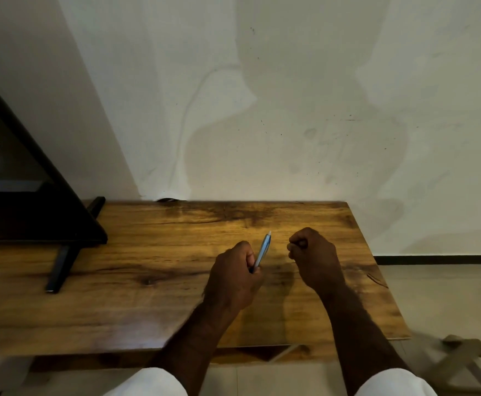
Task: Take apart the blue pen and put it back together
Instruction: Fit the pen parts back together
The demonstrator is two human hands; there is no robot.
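My left hand (pixel 235 277) grips the lower end of the blue pen (pixel 263 249) above the wooden table (pixel 148 252). The pen tilts up and to the right, its pale tip pointing away from me. A short way to the right, my right hand (pixel 312 257) is curled into a loose fist, apart from the pen. Its fingers hide whatever may lie inside them.
A black monitor (pixel 19 181) on a black stand (pixel 61 267) fills the table's left end. A stained white wall rises right behind the table. The table's right edge ends near a tiled floor, and a wooden frame (pixel 462 358) sits low on the right.
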